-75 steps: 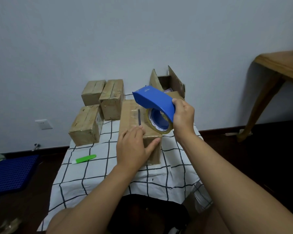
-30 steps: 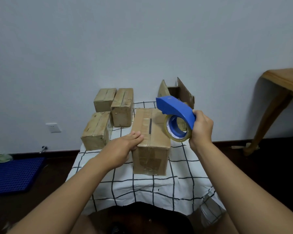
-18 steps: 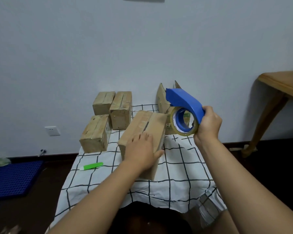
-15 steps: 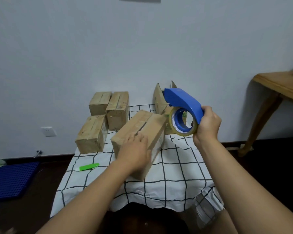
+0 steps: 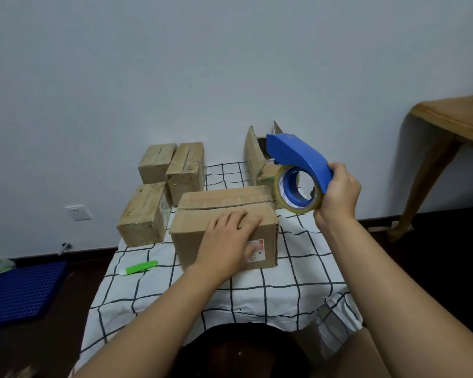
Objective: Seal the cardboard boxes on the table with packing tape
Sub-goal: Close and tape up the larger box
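Note:
A closed cardboard box [image 5: 202, 214] lies crosswise on the checked tablecloth [image 5: 298, 271], its top seam running left to right. My left hand [image 5: 231, 241] rests on its near top edge, fingers spread flat and thumb down the front face. My right hand [image 5: 339, 192] grips the handle of a blue tape dispenser [image 5: 298, 159] with a clear tape roll [image 5: 298, 192], held in the air just right of the box. Three taped boxes [image 5: 185, 167] stand behind on the left. An open box [image 5: 256, 156] with raised flaps stands at the back, partly hidden by the dispenser.
A green marker [image 5: 138, 268] lies on the cloth at the front left. A wooden table [image 5: 453, 121] stands to the right. On the dark floor at left lies a blue perforated mat [image 5: 19, 290]. A wall socket [image 5: 78, 212] sits low on the wall.
My left hand has turned the box from lengthwise through a diagonal to crosswise. The dispenser stayed in the air at the right, shifting slightly.

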Demonstrator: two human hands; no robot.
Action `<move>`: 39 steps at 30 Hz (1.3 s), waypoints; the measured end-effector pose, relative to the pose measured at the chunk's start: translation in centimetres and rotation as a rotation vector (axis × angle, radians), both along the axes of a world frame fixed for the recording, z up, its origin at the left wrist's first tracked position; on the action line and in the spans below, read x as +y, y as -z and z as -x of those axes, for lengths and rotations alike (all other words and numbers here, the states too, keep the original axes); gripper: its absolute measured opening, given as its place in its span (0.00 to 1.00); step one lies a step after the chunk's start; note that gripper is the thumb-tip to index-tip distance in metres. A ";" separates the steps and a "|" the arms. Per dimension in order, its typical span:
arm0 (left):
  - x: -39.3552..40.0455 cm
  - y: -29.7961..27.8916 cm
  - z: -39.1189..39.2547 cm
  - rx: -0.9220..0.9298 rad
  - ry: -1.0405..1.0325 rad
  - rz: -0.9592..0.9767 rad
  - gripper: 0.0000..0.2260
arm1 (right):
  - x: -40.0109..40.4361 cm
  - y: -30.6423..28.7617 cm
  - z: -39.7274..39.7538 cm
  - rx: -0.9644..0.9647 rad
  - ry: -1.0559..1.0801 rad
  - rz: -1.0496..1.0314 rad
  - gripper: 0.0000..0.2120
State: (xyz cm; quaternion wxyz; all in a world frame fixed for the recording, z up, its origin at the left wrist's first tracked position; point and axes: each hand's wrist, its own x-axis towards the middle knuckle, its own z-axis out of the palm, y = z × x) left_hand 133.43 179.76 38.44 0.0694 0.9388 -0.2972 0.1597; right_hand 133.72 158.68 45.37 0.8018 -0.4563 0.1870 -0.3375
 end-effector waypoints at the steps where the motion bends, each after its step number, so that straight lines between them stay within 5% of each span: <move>1: -0.2 0.1 -0.3 -0.042 -0.004 0.044 0.19 | 0.0 0.1 0.0 0.003 -0.001 0.003 0.11; 8: 3.4 -0.7 -1.0 -0.019 0.229 0.101 0.22 | -0.7 0.2 0.2 0.021 -0.017 0.013 0.10; 12: 4.7 -1.1 -0.4 0.010 0.158 0.103 0.14 | -0.3 0.6 -0.1 0.014 -0.036 0.002 0.10; 16: 1.0 -0.2 1.4 -0.077 0.031 0.136 0.23 | 0.6 1.1 -0.3 0.022 -0.055 0.003 0.11; 22: -0.2 1.3 1.8 -0.214 0.070 0.302 0.11 | 0.9 1.2 0.0 0.004 -0.075 0.028 0.11; 31: 5.6 0.7 1.8 0.090 0.132 0.587 0.11 | 1.3 0.4 0.8 -0.003 -0.141 0.047 0.09; 39: 6.4 0.9 1.3 0.057 0.061 0.447 0.12 | 3.3 -0.3 1.9 -0.019 -0.296 0.092 0.09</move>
